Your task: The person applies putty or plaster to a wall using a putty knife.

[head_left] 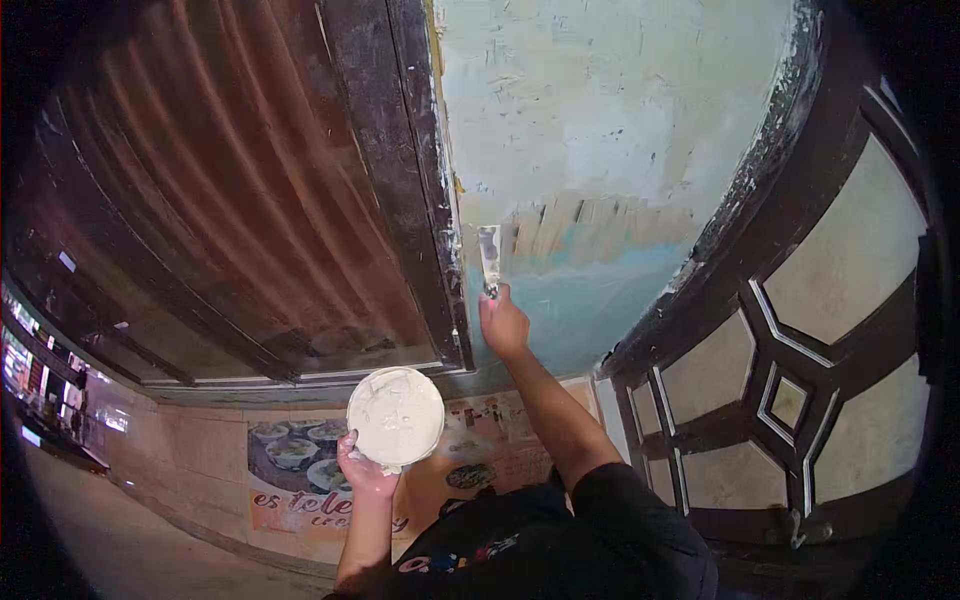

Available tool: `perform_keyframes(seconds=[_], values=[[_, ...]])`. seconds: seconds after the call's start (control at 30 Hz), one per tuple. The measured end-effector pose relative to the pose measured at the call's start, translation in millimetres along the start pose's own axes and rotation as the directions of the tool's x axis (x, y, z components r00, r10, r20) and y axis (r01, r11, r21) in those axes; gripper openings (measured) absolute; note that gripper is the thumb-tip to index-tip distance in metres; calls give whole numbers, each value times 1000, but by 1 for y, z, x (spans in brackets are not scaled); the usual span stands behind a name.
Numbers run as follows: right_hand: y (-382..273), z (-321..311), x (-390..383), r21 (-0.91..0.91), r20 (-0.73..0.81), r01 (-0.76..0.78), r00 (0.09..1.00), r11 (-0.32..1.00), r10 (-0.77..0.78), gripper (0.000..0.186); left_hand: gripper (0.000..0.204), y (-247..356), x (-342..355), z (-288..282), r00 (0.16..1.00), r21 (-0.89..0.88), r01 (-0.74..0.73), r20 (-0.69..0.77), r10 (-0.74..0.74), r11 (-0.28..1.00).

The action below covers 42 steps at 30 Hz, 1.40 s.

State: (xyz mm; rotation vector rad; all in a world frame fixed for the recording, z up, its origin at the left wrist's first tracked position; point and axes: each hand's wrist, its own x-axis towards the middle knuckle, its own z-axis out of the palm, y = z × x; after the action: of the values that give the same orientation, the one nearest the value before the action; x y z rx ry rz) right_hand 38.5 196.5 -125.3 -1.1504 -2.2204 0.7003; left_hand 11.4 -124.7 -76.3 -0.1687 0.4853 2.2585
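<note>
White paste (397, 412) is filling the tub (441, 436) the curled left hand (368, 476) is supporting, seemingly for easy reach; the closed right hand (505, 324) is gripping a scraper (489, 250).

At left, a dark wooden frame (385, 100) borders a hanging brown curtain (260, 190). At right, a dark door (765, 370) holds pale panels (840, 240) around 1 small diamond (788, 402). Below, a banner (268, 512) with printed pictures of bowls of food (292, 455) lies across light brown floor tiles (200, 430)

Right hand (504, 324) closed, right arm (560, 412) outstretched — left hand (368, 472) lower, cupped.
</note>
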Motion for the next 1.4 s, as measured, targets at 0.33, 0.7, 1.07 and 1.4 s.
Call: perform_keyframes(seconds=[0.33,0.7,1.07,1.4], values=[[64,35,-51,-26,96,-46,994,999,49,45,59,4,-1,-5,999,-48,34,43,-32,998],[72,42,-56,105,266,-208,948,972,174,40,60,2,-2,-1,994,-8,50,92,-49,999],[66,-75,16,-20,37,263,964,965,-262,34,62,-19,3,7,990,-32,77,120,-73,997],[221,-270,86,-392,-92,193,964,899,-248,36,60,-54,14,24,986,-81,95,145,-83,992]])
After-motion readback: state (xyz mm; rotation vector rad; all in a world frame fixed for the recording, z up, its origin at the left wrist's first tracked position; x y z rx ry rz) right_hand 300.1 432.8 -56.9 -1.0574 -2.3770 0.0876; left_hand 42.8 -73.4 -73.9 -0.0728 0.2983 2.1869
